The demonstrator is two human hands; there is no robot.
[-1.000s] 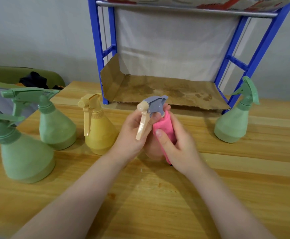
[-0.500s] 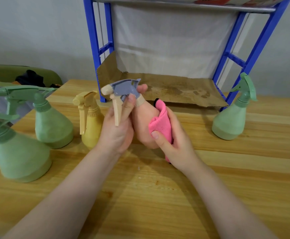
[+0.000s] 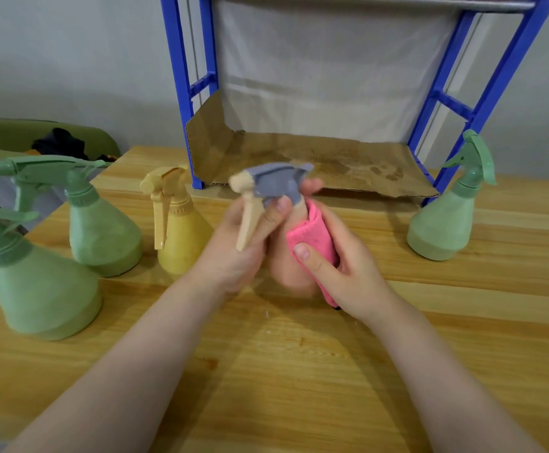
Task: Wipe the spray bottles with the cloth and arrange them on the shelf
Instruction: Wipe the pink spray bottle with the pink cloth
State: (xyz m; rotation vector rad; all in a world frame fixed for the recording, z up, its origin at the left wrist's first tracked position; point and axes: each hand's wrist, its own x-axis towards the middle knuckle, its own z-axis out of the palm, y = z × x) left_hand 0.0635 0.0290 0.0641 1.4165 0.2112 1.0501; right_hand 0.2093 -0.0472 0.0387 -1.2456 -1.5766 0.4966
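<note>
Wooden table [image 3: 462, 354]: hands wipe unlabelled bottle [image 3: 286, 266] with cloth [image 3: 312, 233].

A pale wooden worktop [image 3: 430, 371] with lengthwise grain was seen across the lower part of the view. Behind the worktop, a grey wall [image 3: 70, 60] was seen. Against that wall, beyond the worktop's far edge, a white sheet [image 3: 325, 76] was hung. Off the worktop's far left corner, a green rounded object [image 3: 5, 132], perhaps a chair back, was partly seen, and a dark bundle [image 3: 59, 143] was laid on it; what the bundle was could not be told.
</note>
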